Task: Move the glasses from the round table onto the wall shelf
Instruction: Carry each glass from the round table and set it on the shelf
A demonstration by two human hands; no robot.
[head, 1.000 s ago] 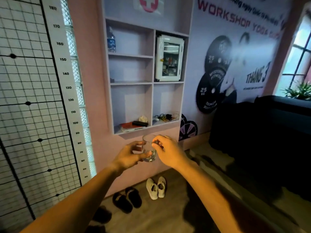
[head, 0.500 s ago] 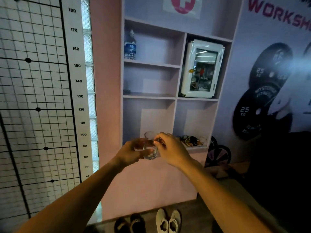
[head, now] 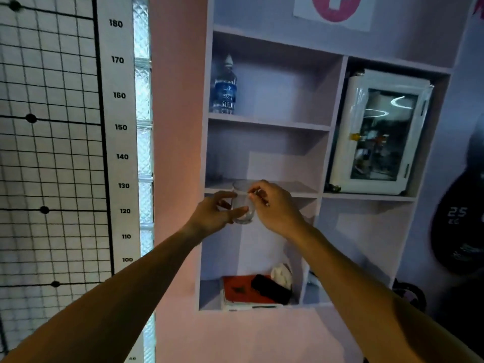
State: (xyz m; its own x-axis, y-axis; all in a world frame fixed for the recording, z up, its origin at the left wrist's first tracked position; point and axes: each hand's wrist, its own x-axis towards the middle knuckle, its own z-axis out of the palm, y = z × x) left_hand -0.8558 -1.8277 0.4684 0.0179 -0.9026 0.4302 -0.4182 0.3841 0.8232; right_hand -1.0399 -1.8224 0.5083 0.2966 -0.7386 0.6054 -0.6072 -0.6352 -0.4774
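A small clear drinking glass (head: 243, 205) is held upright between both hands, in front of the wall shelf (head: 262, 188). My left hand (head: 213, 214) grips its side from the left. My right hand (head: 275, 205) pinches its rim from the right. The glass hangs level with the front edge of the middle left compartment's board, its base a little below that edge. The round table is out of view.
A water bottle (head: 224, 86) stands in the top left compartment. A white mini cabinet with a glass door (head: 379, 132) fills the right compartment. A red book and black case (head: 256, 286) lie in the bottom left one. A height chart (head: 119, 127) hangs left.
I have come closer to the shelf and both hands have raised the glass from below the bottom compartment up to the middle board's edge.
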